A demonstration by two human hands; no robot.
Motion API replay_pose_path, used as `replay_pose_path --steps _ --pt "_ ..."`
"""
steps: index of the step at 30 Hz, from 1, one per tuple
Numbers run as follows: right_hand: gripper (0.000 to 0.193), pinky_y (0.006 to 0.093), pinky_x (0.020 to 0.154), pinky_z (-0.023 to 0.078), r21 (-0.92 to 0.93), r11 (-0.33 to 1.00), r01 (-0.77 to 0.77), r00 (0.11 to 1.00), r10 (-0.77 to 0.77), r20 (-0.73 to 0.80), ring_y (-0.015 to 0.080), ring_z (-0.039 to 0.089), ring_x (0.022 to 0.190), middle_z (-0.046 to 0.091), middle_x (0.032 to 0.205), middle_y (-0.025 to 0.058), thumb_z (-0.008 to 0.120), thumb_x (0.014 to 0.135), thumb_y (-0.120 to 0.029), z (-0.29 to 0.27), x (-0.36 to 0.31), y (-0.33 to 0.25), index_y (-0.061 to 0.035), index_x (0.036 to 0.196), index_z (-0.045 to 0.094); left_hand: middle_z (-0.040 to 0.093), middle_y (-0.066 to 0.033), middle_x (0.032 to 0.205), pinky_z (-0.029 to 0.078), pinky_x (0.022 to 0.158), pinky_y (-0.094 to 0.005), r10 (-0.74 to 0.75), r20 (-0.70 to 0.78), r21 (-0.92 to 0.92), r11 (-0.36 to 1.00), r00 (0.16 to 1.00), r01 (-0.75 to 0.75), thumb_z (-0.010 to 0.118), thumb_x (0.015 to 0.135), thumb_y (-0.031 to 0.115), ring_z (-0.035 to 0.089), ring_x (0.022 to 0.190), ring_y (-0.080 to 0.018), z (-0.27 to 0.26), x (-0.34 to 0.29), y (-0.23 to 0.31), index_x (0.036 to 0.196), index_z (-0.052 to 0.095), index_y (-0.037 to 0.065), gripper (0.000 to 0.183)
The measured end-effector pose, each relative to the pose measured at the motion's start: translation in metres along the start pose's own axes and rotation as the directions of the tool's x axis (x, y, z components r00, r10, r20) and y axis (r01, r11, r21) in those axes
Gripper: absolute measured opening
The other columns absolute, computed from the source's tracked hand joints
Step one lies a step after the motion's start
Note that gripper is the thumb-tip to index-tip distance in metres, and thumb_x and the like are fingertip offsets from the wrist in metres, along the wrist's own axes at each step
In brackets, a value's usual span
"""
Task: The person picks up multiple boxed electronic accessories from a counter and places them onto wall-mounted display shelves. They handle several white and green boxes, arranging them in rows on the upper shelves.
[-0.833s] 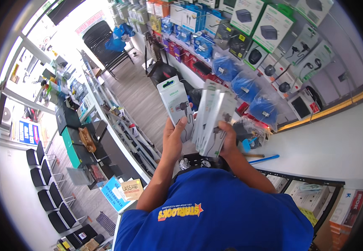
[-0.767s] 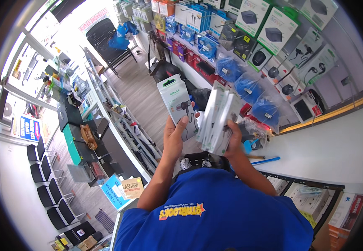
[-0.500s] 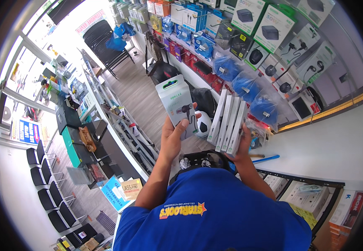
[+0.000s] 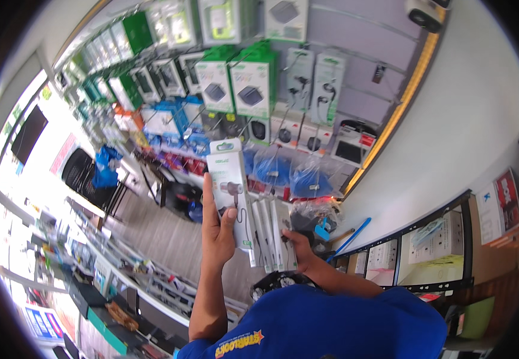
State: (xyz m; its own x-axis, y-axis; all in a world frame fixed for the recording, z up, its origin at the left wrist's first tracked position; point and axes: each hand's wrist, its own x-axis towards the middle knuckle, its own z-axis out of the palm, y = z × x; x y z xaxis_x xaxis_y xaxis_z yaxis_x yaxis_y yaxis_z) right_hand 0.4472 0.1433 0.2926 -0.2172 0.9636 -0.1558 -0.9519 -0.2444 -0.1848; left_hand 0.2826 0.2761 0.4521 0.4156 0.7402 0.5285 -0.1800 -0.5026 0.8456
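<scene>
Upright in my left hand (image 4: 218, 237) is a slim white earphone box (image 4: 230, 190) with a hang tab and a picture of a corded earpiece. The thumb lies across its front and a finger stretches along its left edge. My right hand (image 4: 302, 250) grips several similar slim boxes (image 4: 266, 234), stood side by side with their narrow edges up. The held box overlaps the left side of this bunch; whether they touch, I cannot tell. The fingers behind the boxes are hidden.
A wall display ahead carries hanging charger boxes (image 4: 251, 90), earphone packs (image 4: 329, 90) and bagged blue items (image 4: 271, 170). A glass counter (image 4: 142, 260) runs along the left. At right stand a black-framed shelf (image 4: 464, 239) and a blue stick (image 4: 355, 236). A black chair (image 4: 89, 179) is far left.
My view has swung right and up toward the wall display. The left-hand box has come closer to the bunch in my right hand and now overlaps it. Both hands keep their hold.
</scene>
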Motion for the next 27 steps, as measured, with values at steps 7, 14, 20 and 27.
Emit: replay_pose_path --steps 7,14,20,27 --pt "0.056 0.0517 0.102 0.058 -0.005 1.0 0.028 0.999 -0.028 0.019 0.0333 0.073 0.113 0.071 0.129 0.0194 0.061 0.101 -0.035 -0.001 -0.01 -0.006 0.0013 0.143 0.057 0.052 -0.0192 0.158 0.036 0.117 -0.0341 0.123 0.161 0.15 0.978 0.979 -0.147 0.055 0.109 0.019 0.052 0.141 -0.0248 0.054 0.11 0.04 0.163 0.037 0.007 0.058" --pt "0.059 0.0533 0.098 0.059 -0.029 0.985 0.171 0.981 -0.173 -0.083 0.0355 0.074 0.111 0.072 0.129 0.0189 0.065 0.098 -0.039 0.002 -0.029 -0.015 -0.0016 0.143 0.059 0.059 -0.0182 0.148 0.04 0.113 -0.035 0.194 0.178 0.128 0.967 0.965 -0.218 0.055 0.11 0.02 0.056 0.134 -0.0251 0.067 0.125 0.029 0.16 0.044 0.008 0.053" --pt "0.059 0.0546 0.097 0.06 -0.029 0.986 0.165 0.984 -0.166 -0.067 0.0357 0.074 0.111 0.071 0.129 0.0197 0.063 0.098 -0.039 0.006 -0.032 -0.019 -0.0014 0.143 0.058 0.062 -0.019 0.128 0.048 0.101 -0.0394 0.131 0.181 0.254 0.951 0.975 -0.175 0.055 0.108 0.017 0.064 0.112 -0.0306 0.101 0.164 -0.002 0.161 0.045 0.016 0.054" --pt "0.059 0.0543 0.1 0.058 -0.114 0.976 0.187 0.975 -0.198 -0.096 0.0363 0.073 0.114 0.07 0.131 0.0191 0.06 0.099 -0.039 0.007 -0.033 -0.019 -0.0019 0.145 0.057 0.053 -0.0236 0.144 0.049 0.104 -0.0474 0.188 0.212 0.522 0.808 0.959 -0.274 0.067 0.1 0.025 0.061 0.121 -0.0436 0.127 0.193 -0.028 0.153 0.052 0.01 0.057"
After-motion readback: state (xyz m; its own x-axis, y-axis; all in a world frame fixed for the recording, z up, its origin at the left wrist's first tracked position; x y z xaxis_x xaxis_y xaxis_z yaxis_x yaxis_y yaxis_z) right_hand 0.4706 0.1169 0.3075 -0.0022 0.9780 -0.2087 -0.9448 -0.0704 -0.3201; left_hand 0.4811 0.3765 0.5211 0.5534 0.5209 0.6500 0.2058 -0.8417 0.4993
